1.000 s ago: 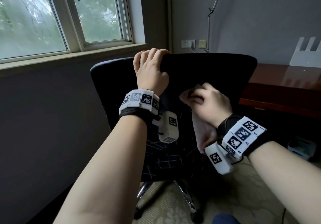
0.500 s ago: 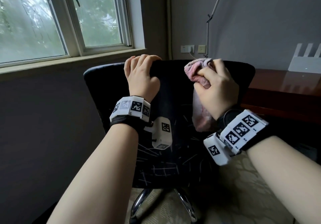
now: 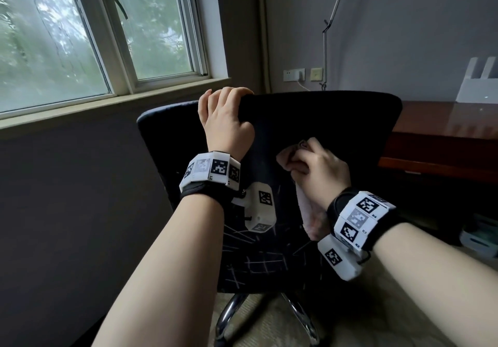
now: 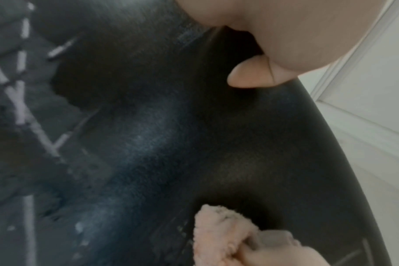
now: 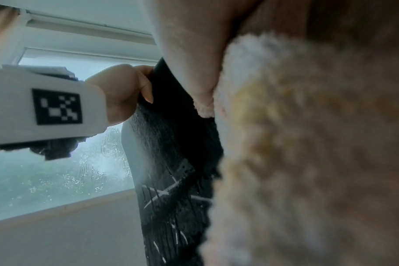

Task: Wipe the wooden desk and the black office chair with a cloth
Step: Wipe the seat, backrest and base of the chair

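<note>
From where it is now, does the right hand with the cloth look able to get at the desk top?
Probably yes: the right hand with the cloth is near the desk, nothing between them.

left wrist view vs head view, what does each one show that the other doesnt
Only the left wrist view shows the left thumb pressed on the near face of the chair back, and the cloth's fluffy pile up close.

Only the head view shows the wooden desk to the right, the window, the chair's chrome base and both wrist bands.

Both show the black chair back, the left hand gripping its top edge, and the right hand holding the pink cloth bunched against it.
</note>
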### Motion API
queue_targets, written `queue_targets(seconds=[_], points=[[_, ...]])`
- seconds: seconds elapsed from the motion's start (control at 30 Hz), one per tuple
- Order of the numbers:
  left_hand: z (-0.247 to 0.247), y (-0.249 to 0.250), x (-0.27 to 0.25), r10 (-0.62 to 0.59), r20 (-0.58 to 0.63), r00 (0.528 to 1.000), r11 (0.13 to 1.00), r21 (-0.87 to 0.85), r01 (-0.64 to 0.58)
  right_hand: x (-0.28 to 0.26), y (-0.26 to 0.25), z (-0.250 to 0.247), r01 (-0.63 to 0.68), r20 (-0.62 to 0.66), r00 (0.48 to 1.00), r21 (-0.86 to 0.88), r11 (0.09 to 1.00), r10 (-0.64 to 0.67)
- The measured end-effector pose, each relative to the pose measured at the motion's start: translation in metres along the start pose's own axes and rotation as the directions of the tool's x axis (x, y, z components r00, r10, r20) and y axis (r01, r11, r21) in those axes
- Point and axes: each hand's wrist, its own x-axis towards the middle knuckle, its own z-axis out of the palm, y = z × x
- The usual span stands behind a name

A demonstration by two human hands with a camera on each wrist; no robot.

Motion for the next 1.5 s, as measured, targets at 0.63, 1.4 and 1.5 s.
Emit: queue_targets(seconds=[0.63, 1.4, 1.5], points=[[0.011, 0.065, -0.002, 0.085, 0.307, 0.948, 0.973, 0.18, -0.146, -0.008, 0.033, -0.067, 0.049, -0.247, 0.969, 0.147, 0.988, -0.011], [0.032, 0.057, -0.007, 0.162, 0.09, 0.983, 0.987, -0.021, -0.161, -0.006, 0.035, -0.017, 0.018, -0.155, 0.988, 0.001, 1.0, -0.018], [0.031, 0.054, -0.007, 0.177, 0.077, 0.981, 0.984, -0.047, -0.174, -0.012, 0.032, -0.007, -0.074, -0.047, 0.996, -0.019, 0.997, 0.073]])
